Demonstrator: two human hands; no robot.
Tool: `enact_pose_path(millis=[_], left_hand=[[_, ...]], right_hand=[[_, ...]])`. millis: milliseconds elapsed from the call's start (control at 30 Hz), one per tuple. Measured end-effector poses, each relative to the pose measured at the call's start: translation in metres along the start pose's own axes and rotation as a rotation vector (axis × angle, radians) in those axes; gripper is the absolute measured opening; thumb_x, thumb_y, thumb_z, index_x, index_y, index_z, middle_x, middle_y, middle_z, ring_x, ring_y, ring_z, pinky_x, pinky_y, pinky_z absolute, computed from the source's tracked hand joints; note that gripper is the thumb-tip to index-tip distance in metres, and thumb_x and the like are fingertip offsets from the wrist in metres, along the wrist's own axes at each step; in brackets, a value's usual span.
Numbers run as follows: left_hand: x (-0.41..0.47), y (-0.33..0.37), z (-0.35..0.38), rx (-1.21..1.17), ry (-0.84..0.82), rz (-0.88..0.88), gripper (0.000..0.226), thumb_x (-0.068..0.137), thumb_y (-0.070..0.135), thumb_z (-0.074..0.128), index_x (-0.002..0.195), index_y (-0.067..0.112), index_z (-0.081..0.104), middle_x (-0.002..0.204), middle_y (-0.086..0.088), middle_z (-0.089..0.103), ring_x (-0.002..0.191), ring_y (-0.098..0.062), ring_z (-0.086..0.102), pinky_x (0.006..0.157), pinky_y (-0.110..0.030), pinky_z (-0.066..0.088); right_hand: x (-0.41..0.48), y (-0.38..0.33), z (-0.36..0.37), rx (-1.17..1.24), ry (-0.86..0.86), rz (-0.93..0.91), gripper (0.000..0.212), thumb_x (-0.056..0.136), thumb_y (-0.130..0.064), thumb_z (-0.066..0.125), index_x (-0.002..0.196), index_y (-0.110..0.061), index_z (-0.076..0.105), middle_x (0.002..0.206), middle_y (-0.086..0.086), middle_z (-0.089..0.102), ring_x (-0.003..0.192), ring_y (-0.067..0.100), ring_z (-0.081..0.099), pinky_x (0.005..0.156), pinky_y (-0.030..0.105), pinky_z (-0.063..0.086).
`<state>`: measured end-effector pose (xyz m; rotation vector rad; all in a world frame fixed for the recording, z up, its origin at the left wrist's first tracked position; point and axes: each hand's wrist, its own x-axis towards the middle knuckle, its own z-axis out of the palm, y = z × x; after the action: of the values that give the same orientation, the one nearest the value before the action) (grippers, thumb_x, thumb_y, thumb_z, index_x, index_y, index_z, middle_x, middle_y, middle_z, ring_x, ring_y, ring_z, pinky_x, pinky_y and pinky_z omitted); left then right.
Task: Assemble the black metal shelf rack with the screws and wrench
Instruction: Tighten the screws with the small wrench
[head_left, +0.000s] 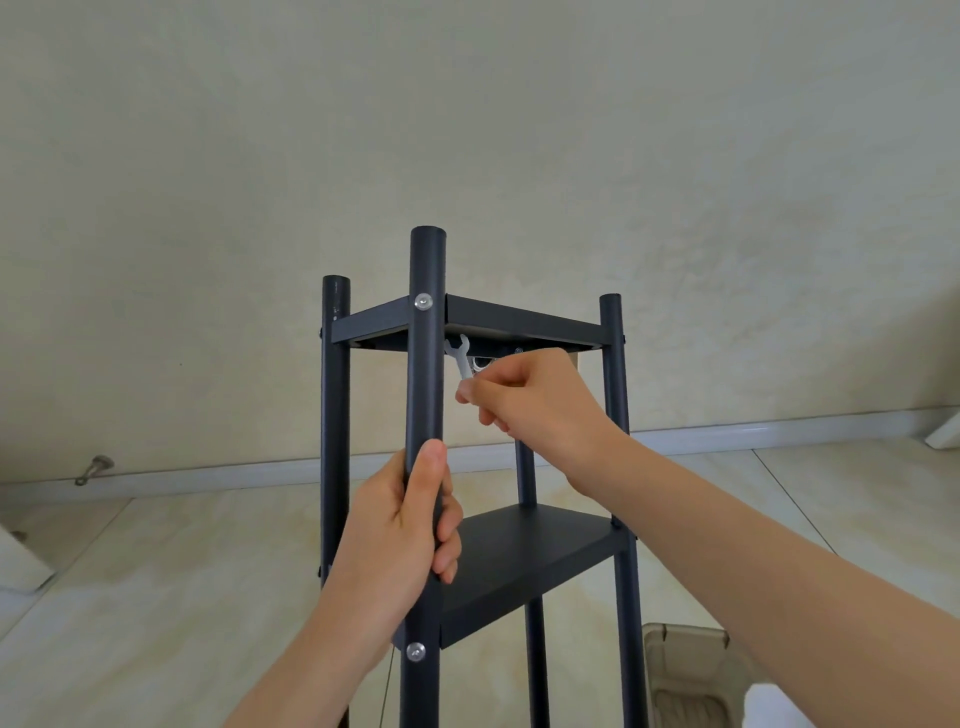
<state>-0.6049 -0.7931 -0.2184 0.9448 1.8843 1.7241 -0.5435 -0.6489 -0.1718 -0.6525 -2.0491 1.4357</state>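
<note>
Filling the foreground, both forearms are stretching up from the bottom edge, and beyond them the black metal shelf rack (335, 415) is standing upright on the pale floor (156, 571), right in the middle of the view. It is looking well on its way: the upper shelf (519, 319) and the lower shelf (524, 561) are both sitting between the posts. The left hand (410, 525) is steadying things, its grip wrapping closed around the front post (427, 374) between the two shelves. The right hand (530, 400) is working just under the upper shelf, its grip pinching the handle of the small pale wrench (461, 358), whose open head is pointing up beside the front post. An upper screw (424, 301) and a lower screw (415, 650) are showing bright on that post, so this corner is looking fastened from outside; my read is that the tightening underneath is what is left here. Whether the wrench head is actually seating on a nut, I cannot tell. Something pale behind the fingers is too blurred to name, the rear right post is partly hiding behind the right hand, the fasteners at the other corners are too small to judge, and the rack's feet are cut off below.
</note>
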Motion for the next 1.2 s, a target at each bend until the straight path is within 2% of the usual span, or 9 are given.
enact_pose_path(millis=[167,267,433,700,900,1000,1067,1200], left_hand=[[0.000,0.002,-0.001,0.006,-0.031,0.006,0.061,0.076,0.067,0.046,0.082,0.007,0.051,0.055,0.001,0.047,0.042,-0.014,0.043,0.046,-0.023,0.045],[0.000,0.003,-0.001,0.012,-0.048,0.020,0.061,0.078,0.066,0.045,0.083,0.005,0.050,0.054,0.000,0.047,0.042,-0.015,0.043,0.045,-0.024,0.045],[0.000,0.005,-0.002,0.012,-0.056,0.012,0.063,0.079,0.064,0.046,0.083,0.001,0.048,0.053,-0.001,0.046,0.042,-0.017,0.043,0.045,-0.025,0.045],[-0.001,0.005,-0.003,0.017,-0.067,-0.008,0.064,0.077,0.065,0.047,0.083,0.001,0.049,0.053,-0.003,0.046,0.042,-0.018,0.043,0.045,-0.026,0.045],[0.000,0.004,-0.003,0.024,-0.082,-0.022,0.066,0.076,0.066,0.048,0.085,0.001,0.049,0.054,-0.003,0.047,0.043,-0.017,0.044,0.046,-0.026,0.046],[0.001,0.004,-0.003,0.018,-0.087,-0.018,0.068,0.077,0.065,0.048,0.087,-0.003,0.048,0.055,-0.004,0.046,0.042,-0.018,0.044,0.045,-0.026,0.046],[0.001,0.003,-0.003,0.022,-0.090,-0.015,0.069,0.078,0.065,0.048,0.088,-0.003,0.049,0.054,-0.004,0.046,0.042,-0.018,0.044,0.045,-0.025,0.046],[0.002,0.002,-0.003,0.033,-0.097,-0.016,0.068,0.077,0.066,0.048,0.087,-0.001,0.050,0.054,-0.003,0.047,0.042,-0.017,0.044,0.046,-0.025,0.047]], right_hand=[[0.001,-0.003,0.000,0.025,0.019,-0.040,0.017,0.090,-0.022,0.068,0.079,-0.012,0.077,0.051,-0.013,0.061,0.053,-0.011,0.052,0.073,0.022,0.042],[0.001,-0.004,0.002,0.059,0.035,-0.040,0.015,0.090,-0.021,0.068,0.085,-0.011,0.078,0.049,-0.014,0.059,0.052,-0.009,0.052,0.069,0.019,0.041],[0.001,-0.007,0.001,0.099,0.054,-0.040,0.014,0.091,-0.022,0.067,0.089,-0.014,0.079,0.052,-0.013,0.059,0.053,-0.008,0.052,0.071,0.020,0.043],[0.003,-0.005,0.002,0.120,0.078,-0.089,0.014,0.091,-0.025,0.067,0.090,-0.018,0.079,0.047,-0.015,0.055,0.053,-0.003,0.051,0.059,0.011,0.040],[0.003,-0.002,0.006,0.106,0.110,-0.144,0.022,0.094,-0.026,0.065,0.074,-0.023,0.073,0.053,-0.011,0.062,0.051,-0.003,0.051,0.060,0.012,0.038],[0.003,0.000,0.009,0.110,0.127,-0.170,0.019,0.095,-0.024,0.063,0.082,-0.019,0.076,0.059,-0.010,0.068,0.048,-0.001,0.046,0.056,0.009,0.039],[0.003,0.001,0.012,0.125,0.139,-0.176,0.017,0.096,-0.022,0.063,0.093,-0.015,0.078,0.063,-0.008,0.071,0.052,0.001,0.051,0.057,0.012,0.043],[0.005,0.005,0.018,0.131,0.170,-0.211,0.018,0.097,-0.021,0.062,0.096,-0.013,0.078,0.073,-0.003,0.074,0.062,0.003,0.061,0.068,0.023,0.053]])
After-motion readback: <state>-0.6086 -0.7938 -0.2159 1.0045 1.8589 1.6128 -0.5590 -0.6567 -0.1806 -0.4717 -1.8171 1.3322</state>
